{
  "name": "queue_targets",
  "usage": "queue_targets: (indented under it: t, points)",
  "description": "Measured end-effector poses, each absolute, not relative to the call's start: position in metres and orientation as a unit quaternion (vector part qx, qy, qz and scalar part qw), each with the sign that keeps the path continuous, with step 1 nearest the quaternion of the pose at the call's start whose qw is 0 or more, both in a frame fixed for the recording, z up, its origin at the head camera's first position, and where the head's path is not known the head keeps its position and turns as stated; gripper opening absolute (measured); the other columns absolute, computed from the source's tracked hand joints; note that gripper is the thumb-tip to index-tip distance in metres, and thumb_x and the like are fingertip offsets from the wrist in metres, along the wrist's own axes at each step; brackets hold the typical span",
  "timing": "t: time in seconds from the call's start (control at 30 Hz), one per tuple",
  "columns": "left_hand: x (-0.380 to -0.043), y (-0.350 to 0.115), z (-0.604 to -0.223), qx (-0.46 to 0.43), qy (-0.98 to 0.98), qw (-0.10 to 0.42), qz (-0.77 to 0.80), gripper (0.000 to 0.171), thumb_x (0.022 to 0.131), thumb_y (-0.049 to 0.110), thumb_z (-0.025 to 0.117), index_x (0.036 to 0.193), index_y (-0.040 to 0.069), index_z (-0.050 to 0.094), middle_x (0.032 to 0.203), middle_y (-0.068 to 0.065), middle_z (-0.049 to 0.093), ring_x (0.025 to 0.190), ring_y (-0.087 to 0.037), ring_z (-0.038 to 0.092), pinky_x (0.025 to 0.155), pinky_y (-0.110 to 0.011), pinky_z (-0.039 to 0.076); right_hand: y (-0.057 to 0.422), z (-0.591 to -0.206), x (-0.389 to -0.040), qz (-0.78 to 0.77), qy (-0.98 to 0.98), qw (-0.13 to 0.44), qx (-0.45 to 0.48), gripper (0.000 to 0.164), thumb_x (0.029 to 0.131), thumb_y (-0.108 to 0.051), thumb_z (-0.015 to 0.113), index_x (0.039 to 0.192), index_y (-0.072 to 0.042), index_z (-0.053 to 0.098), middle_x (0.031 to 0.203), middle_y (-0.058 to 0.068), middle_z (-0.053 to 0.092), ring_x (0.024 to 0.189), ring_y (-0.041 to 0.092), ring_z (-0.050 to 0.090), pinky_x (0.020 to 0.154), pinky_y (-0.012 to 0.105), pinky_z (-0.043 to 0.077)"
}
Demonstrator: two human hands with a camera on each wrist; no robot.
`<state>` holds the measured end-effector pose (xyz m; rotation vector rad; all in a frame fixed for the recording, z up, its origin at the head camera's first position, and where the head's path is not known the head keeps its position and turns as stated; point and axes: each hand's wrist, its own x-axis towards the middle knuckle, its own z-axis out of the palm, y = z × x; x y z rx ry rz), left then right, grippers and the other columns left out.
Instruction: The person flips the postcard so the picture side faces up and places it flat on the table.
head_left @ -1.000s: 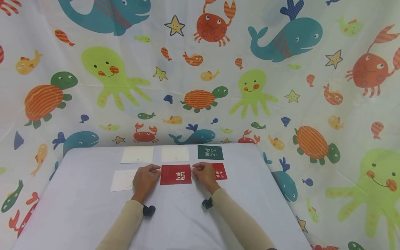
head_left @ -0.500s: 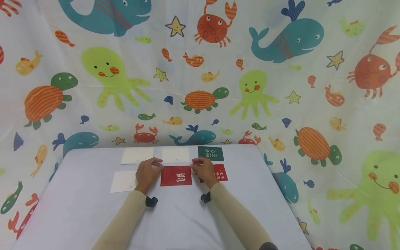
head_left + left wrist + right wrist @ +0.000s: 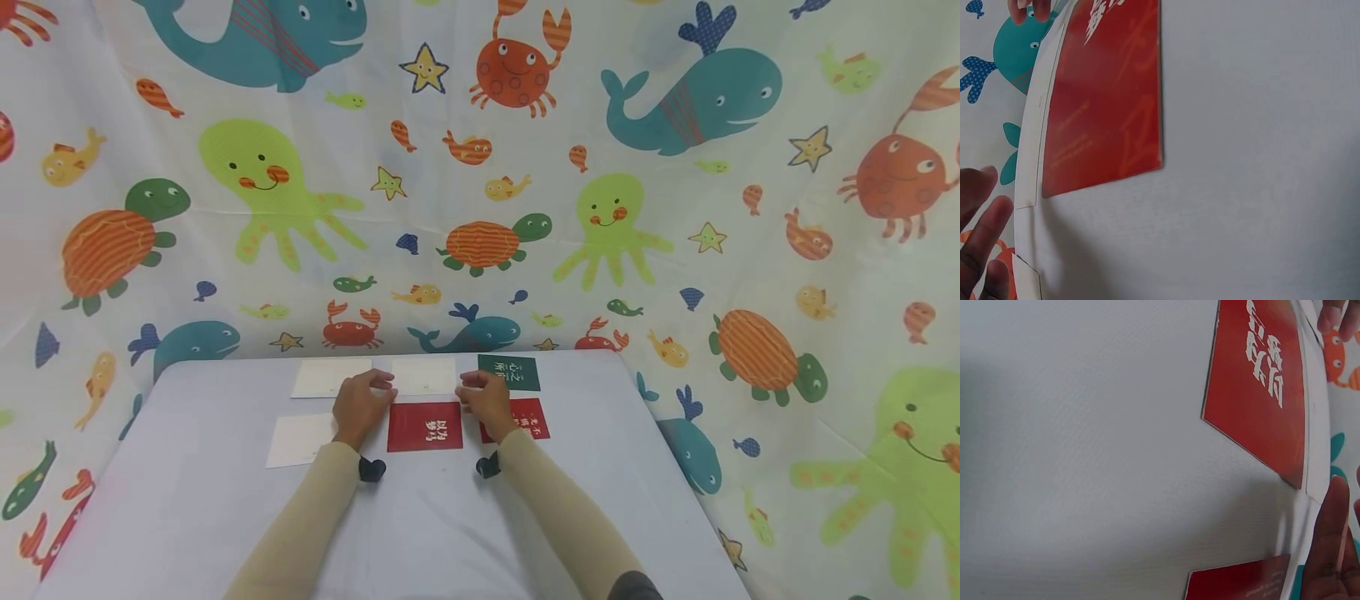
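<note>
A red card [image 3: 425,427] with white characters lies flat in the middle of the front row. Directly behind it is a white card [image 3: 423,377]. My left hand [image 3: 363,407] hovers at the left of these two cards, fingertips right by the white card's near left corner. On the other side, my right hand [image 3: 486,403] has its fingertips beside the white card's near right corner. It partly covers a second red card [image 3: 531,418]. In the left wrist view the left fingers [image 3: 988,231] are relaxed and spread; the right wrist view shows a straight right finger [image 3: 1333,519].
A green card [image 3: 510,372] lies back right. Another white card [image 3: 322,377] is back left, with one more white card [image 3: 297,440] before it, partly behind the left hand. The white-covered table [image 3: 187,500] ends at a sea-animal curtain [image 3: 420,192].
Both hands have moved forward, from the sides of the middle red card to the near corners of the white card behind it. The cards lie where they were.
</note>
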<state>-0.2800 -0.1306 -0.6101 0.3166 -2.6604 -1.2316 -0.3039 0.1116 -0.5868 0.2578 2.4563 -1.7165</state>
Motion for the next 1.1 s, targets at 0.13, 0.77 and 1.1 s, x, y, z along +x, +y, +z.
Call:
queue_targets:
  t: [0.13,0.77,1.1]
  points:
    - [-0.285,-0.131,-0.612,0.11,-0.896,0.093,-0.42,0.03,0.096,0.023,0.076,0.125,0.015,0.076,0.117,-0.011,0.08,0.128,-0.037,0.061,0.112,-0.061,0.046,0.111,-0.589,-0.31,-0.57,0.813,0.067,0.096,0.034,0.094,-0.022,0.081,0.127,-0.02,0.075,0.126,0.004,0.074,0.093,0.017,0.077,0.081,0.035,0.065]
    - [-0.296,-0.122,-0.612,0.146,-0.899,0.09,-0.403,0.033,0.095,0.018,0.079,0.127,0.012,0.073,0.123,-0.014,0.077,0.119,-0.037,0.063,0.106,-0.06,0.051,0.101,-0.595,-0.325,-0.601,0.781,0.097,0.14,0.039,0.094,-0.014,0.081,0.132,-0.017,0.072,0.125,0.005,0.077,0.094,0.018,0.078,0.078,0.029,0.064]
    - [-0.296,-0.118,-0.607,0.14,-0.904,0.088,-0.395,0.032,0.095,0.016,0.078,0.127,0.01,0.073,0.125,-0.015,0.076,0.116,-0.035,0.062,0.105,-0.058,0.051,0.096,-0.593,-0.325,-0.611,0.772,0.107,0.138,0.03,0.096,-0.016,0.079,0.126,-0.017,0.076,0.121,0.006,0.076,0.097,0.021,0.075,0.083,0.031,0.064]
